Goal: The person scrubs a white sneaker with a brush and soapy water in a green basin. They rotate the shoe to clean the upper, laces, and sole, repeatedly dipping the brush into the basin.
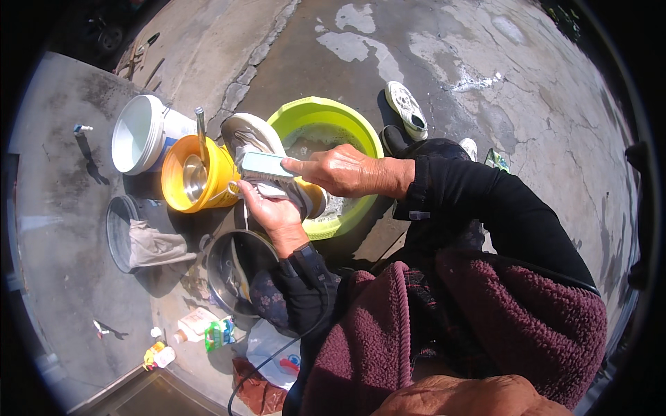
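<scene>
My left hand (276, 213), palm up, supports a pale sneaker (250, 130) from below, its fingers partly hidden beneath the shoe. A scrub brush (263, 163) with a light blue back is gripped in my right hand (341, 170), index finger stretched along it. The brush's bristles rest against the upper of the sneaker. Both hands and the shoe are over the left part of a lime-green basin (326, 107), which contains cloudy, foamy water.
Left of the basin stand a yellow bucket (220, 186) with a metal dipper and a white bucket (139, 132). A grey bucket (118, 232) has a cloth over its rim. Nearer me is a metal pot (217, 281). A white shoe (405, 107) lies beyond my foot; bottles and bags lie lower left.
</scene>
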### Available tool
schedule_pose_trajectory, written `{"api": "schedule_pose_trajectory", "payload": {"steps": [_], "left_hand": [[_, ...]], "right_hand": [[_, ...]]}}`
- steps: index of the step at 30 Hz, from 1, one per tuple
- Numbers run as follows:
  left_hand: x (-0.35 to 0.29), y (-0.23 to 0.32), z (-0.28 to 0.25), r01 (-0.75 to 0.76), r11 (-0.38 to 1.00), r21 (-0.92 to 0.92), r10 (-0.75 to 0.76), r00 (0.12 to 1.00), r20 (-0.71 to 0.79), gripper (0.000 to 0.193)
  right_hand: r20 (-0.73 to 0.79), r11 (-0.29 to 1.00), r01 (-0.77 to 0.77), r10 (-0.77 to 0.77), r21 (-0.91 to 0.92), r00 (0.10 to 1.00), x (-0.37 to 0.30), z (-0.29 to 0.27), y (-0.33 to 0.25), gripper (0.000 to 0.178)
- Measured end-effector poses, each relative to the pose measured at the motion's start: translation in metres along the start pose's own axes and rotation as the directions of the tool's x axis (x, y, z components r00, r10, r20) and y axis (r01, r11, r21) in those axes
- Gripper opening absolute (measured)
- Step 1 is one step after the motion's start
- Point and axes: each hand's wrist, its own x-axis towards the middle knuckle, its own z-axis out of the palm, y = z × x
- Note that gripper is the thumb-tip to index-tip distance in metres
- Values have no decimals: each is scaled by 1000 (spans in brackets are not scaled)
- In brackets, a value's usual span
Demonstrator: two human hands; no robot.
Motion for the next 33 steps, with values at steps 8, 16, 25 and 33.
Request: {"api": "schedule_pose_trajectory", "payload": {"steps": [8, 16, 25, 33], "left_hand": [[-14, -9, 7, -15, 990, 143, -13, 981, 193, 52], [-21, -13, 7, -206, 881, 427, 33, 925, 378, 46], [-27, -18, 19, -163, 943, 292, 26, 907, 421, 65], [-14, -6, 18, 188, 968, -169, -166, 977, 135, 79]], "right_hand": [[-314, 889, -330, 427, 317, 848, 36, -25, 35, 62], [-150, 634, -290, 546, 717, 824, 39, -54, 42, 77], [-193, 652, -332, 598, 682, 778, 36, -57, 47, 61], [-312, 739, -219, 508, 637, 803, 34, -51, 37, 71]]}}
